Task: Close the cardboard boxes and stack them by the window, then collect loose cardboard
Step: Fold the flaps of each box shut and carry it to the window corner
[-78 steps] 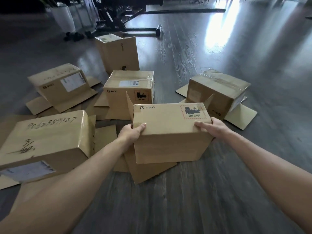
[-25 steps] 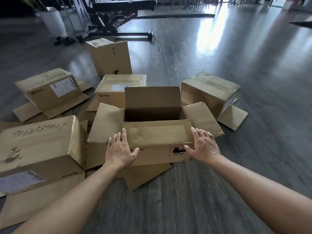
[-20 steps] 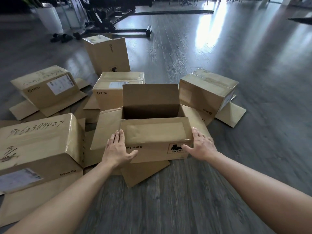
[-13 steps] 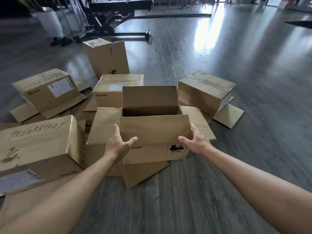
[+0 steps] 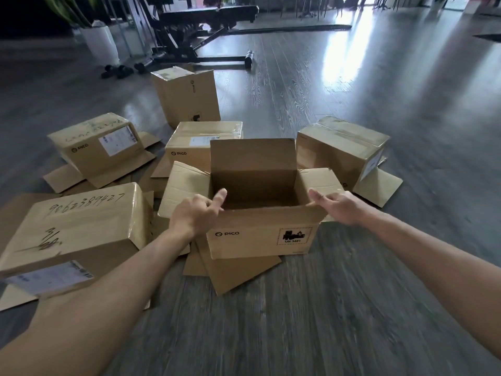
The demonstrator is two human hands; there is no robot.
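Note:
An open PICO cardboard box [image 5: 257, 240] stands on the floor right in front of me. Its far flap [image 5: 252, 156] is upright, and its left flap [image 5: 184, 183] and right flap [image 5: 320, 180] are spread outward. My left hand [image 5: 193, 215] is at the near left corner of the rim, index finger stretched over the opening. My right hand [image 5: 339, 206] is at the near right corner, fingers extended against the rim. Neither hand grips anything. A loose cardboard sheet [image 5: 238, 272] lies under the box.
Closed boxes surround it: a big one at left [image 5: 78, 221], one at back left [image 5: 97, 147], one behind [image 5: 200, 142], an upright one [image 5: 189, 96] and one at right [image 5: 339, 150]. Flat cardboard [image 5: 379, 188] lies around them. A weight bench [image 5: 208, 14] and white planter [image 5: 101, 44] stand far back.
The box was turned over and set upright with its flaps open. The near flap I held raised half a second ago is let go, and both hands have moved to the rim corners.

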